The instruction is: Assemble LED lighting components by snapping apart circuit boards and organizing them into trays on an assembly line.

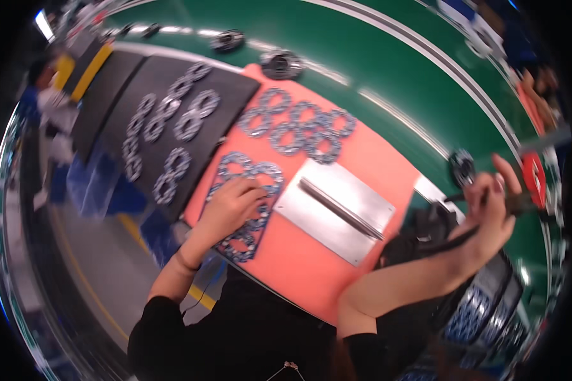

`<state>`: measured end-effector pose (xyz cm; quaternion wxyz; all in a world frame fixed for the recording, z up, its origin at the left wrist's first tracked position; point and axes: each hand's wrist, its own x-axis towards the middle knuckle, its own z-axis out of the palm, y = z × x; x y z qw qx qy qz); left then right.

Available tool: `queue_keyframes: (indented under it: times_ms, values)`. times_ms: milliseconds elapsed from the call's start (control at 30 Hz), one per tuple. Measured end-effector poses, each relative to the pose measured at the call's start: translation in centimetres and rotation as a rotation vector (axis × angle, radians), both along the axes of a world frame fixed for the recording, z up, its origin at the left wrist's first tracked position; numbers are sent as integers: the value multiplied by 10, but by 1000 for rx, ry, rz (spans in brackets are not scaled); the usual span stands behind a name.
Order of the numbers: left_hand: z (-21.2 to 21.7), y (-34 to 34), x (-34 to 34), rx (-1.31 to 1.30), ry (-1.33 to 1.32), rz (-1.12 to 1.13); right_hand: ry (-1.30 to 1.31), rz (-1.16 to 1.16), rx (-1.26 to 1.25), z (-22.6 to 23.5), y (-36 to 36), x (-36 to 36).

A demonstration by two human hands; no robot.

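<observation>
My left hand (230,206) rests over a blue-edged tray (204,198) of round metal rings at the near left of the orange mat. Its fingers are bent together beside a ring (267,176), and what is under the fingertips is hidden. Off to the right, my right hand (492,203) is raised past the mat, next to a red-and-dark object (534,180). One finger points up while the others look curled; blur hides whether they hold anything. A silver metal plate with a raised bar (327,235) lies between my arms.
Several rings (286,138) lie in clusters on the orange mat (286,267). More sit on a black mat (117,108) at left. Dark round parts (281,63) stand along the green surface (388,76). Trays of parts (470,311) are at lower right. Other people are at the edges.
</observation>
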<state>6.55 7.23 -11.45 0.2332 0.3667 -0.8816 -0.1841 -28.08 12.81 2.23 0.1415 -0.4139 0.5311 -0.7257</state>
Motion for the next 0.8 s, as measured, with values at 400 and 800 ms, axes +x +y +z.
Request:
queue_keyframes:
  times_ms: [400,800]
  values:
    - [11,8,37,-27,-31,168,53,42,5,-1,-19,22]
    - [0,14,45,-187,-121,8,52,84,26,2,-21,30]
